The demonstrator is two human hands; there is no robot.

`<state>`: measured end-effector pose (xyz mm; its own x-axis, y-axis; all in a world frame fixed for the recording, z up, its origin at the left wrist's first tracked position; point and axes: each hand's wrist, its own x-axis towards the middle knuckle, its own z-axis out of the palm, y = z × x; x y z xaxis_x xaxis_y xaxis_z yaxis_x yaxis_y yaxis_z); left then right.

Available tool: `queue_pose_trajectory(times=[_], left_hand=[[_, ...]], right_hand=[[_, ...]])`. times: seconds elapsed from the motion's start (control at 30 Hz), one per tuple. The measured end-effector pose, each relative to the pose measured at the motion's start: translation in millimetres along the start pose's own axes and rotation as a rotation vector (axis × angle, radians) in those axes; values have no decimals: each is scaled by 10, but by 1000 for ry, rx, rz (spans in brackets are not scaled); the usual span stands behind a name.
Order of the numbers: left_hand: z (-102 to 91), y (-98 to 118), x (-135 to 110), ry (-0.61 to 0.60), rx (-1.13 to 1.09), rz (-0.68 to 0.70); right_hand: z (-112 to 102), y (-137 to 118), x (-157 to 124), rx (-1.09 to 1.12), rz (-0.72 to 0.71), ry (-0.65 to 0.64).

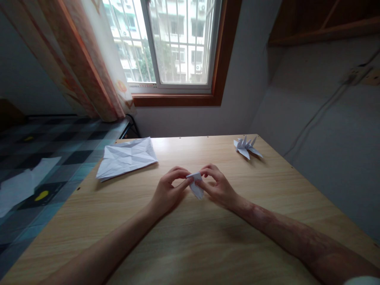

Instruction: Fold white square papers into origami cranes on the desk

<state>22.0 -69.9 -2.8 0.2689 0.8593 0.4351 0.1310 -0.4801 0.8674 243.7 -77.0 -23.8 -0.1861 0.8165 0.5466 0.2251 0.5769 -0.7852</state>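
Note:
A small folded piece of white paper is held between both hands at the middle of the wooden table. My left hand pinches its left side with fingers curled. My right hand pinches its right side, fingers bent over the top. Both forearms rest on the tabletop.
A creased white sheet lies at the table's far left. A finished spiky white paper model sits at the far right corner. A bed with a checked cover stands left of the table, a window and curtain behind.

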Motion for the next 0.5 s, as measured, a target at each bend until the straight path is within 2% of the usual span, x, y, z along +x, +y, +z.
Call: queue_pose_trajectory(times=[0.07, 0.23, 0.5], left_hand=[[10, -17, -14, -14, -98, -59], [29, -68, -27, -45, -252, -224], [35, -79, -9, -77, -265, -305]], right_hand=[[8, 11, 3, 48, 34, -7], [40, 68, -37, 249, 270, -110], [56, 107, -51, 293, 320, -107]])
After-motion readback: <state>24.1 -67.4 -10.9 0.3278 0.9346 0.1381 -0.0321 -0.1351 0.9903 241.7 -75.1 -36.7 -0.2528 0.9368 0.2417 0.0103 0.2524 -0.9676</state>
